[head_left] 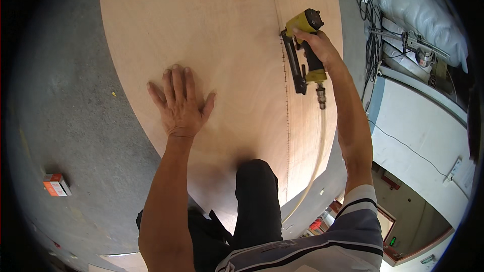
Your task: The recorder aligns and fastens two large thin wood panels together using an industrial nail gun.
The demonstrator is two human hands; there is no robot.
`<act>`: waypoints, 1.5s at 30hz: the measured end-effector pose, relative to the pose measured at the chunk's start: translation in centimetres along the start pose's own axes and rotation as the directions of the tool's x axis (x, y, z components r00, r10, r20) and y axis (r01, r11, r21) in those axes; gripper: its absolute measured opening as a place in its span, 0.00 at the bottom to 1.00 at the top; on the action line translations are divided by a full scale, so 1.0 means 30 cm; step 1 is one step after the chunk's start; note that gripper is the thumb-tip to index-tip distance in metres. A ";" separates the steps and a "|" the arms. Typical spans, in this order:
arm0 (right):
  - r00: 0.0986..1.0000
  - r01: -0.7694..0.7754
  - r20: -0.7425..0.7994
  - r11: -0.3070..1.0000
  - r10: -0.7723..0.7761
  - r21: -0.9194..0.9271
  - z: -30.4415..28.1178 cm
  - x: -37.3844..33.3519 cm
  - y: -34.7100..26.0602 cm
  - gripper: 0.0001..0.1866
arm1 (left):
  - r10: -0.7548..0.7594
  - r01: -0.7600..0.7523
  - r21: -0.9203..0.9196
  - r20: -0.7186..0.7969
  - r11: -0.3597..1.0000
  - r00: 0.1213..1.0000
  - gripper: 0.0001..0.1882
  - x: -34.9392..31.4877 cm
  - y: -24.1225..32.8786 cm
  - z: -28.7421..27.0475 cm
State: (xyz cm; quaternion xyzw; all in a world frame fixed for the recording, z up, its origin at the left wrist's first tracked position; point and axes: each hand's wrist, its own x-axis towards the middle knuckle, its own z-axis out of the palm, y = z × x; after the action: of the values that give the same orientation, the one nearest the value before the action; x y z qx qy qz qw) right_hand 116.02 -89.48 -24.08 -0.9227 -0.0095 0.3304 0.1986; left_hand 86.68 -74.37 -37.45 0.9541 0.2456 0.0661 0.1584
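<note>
My right hand (317, 49) is wrapped round the black grip of a yellow and black pneumatic staple gun (302, 22). Its nose rests at or just over a row of staples (285, 85) that runs lengthwise down the plywood sheet (232, 35). From the metal coupling under the handle, a pale air hose (320, 146) trails toward my body. My left hand (181, 103) lies flat on the plywood, fingers spread, left of the staple row. One dark-trousered knee (256, 181) is bent over the near part of the sheet.
Grey floor (80, 95) borders the plywood, with a small orange and white box (57, 185) on it at the left. Along the right are coiled black cables (370, 35), plastic-wrapped bundles (421, 12), a metal tool (423, 55) and a white panel (413, 126) with a thin cord.
</note>
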 end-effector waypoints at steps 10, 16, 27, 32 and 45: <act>0.999 0.025 -0.031 1.000 -0.025 0.010 0.003 0.040 -0.030 0.28 | -0.012 0.013 -0.033 0.038 0.999 0.999 0.42 0.005 -0.009 -0.008; 0.999 0.039 -0.022 0.999 -0.038 0.024 0.001 0.074 -0.043 0.27 | 0.004 -0.005 -0.028 -0.036 1.000 0.999 0.41 -0.006 -0.022 0.011; 0.998 0.060 -0.024 0.995 -0.059 0.081 -0.002 0.136 -0.065 0.23 | -0.015 0.014 -0.054 -0.009 0.998 1.000 0.40 -0.007 -0.032 0.002; 0.997 0.073 -0.034 0.996 -0.072 0.047 0.007 0.126 -0.105 0.23 | -0.014 0.013 -0.050 -0.025 0.999 1.000 0.40 -0.020 -0.046 0.001; 0.996 0.082 0.011 0.994 -0.083 0.073 -0.026 0.177 -0.181 0.24 | -0.017 0.017 -0.026 0.007 1.000 1.000 0.41 -0.012 -0.033 0.005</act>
State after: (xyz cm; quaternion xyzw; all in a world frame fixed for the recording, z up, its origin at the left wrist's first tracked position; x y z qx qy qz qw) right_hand 121.27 -83.97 -24.74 -0.9113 -0.0371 0.3285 0.2453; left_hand 85.94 -73.77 -37.95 0.9500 0.2524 0.0649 0.1720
